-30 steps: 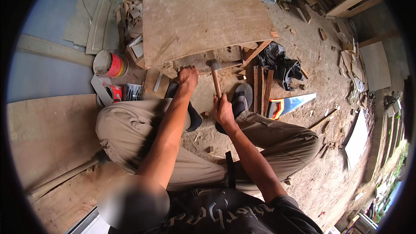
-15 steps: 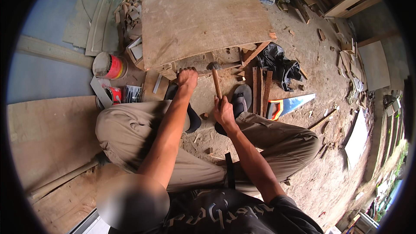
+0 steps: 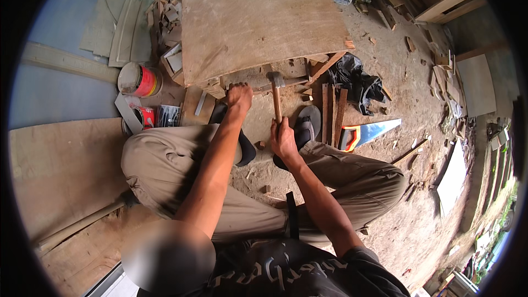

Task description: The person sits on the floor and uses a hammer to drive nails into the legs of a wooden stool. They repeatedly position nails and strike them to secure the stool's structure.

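Observation:
In my closed right hand (image 3: 284,138) is a hammer (image 3: 276,103), gripped low on its wooden handle. Its dark metal head points away from me, beside a narrow wooden rail (image 3: 296,81) under the front edge of a plywood-topped wooden piece (image 3: 261,16). My left hand (image 3: 240,95) is closed at the left end of that rail, knuckles up and fingers curled round it. Whether a small thing is also pinched there is hidden. The plywood top slopes in front of me, with a slanting wooden brace (image 3: 331,65) below its right corner.
Right of my foot lie dark wood strips (image 3: 332,113), a handsaw (image 3: 369,134) and a black plastic bag (image 3: 356,85). Paint cans (image 3: 140,81) stand at left, near a heap of offcuts (image 3: 171,14). Wood scraps litter the floor at right.
The hammer head has shifted slightly right and its handle stands straighter. My left hand stays nearly in place. The plywood piece appears slightly shifted in view.

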Available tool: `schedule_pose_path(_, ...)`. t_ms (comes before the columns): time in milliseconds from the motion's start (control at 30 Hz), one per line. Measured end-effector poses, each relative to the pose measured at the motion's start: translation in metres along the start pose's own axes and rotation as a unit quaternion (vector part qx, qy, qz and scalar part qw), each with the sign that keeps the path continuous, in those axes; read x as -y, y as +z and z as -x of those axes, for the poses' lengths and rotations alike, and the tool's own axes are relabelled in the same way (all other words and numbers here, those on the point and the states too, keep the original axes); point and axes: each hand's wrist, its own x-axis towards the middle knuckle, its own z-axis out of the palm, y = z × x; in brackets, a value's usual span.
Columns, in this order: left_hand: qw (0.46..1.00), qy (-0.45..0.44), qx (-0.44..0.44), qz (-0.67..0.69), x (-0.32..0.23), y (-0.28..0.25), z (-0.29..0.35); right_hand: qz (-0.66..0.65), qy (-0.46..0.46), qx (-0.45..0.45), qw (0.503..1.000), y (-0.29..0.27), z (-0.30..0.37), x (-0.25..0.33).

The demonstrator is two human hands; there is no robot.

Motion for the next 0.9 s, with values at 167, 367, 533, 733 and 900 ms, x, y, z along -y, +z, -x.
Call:
schedule_pose_path(167,0.997,0.029,-0.044,-0.054,-0.002,-0.004,0.004,0.095,0.000,0.037,0.995,0.000,-0.003,-0.004)
schedule_pose_path(367,0.999,0.003,-0.039,-0.009,-0.003,-0.004,0.005,0.047,0.032,0.037,0.998,-0.002,0.001,0.009)
schedule_pose_path(533,0.999,0.021,-0.009,-0.037,-0.002,-0.004,0.003,0.076,0.073,0.000,0.994,-0.003,-0.002,0.006)
schedule_pose_path(733,0.999,0.003,-0.036,-0.007,-0.002,0.000,0.004,0.035,0.021,-0.006,0.999,0.000,-0.004,0.004)
schedule_pose_path(900,0.994,0.016,-0.098,-0.040,-0.003,0.000,0.005,0.054,0.110,0.034,0.992,-0.006,-0.004,0.014)
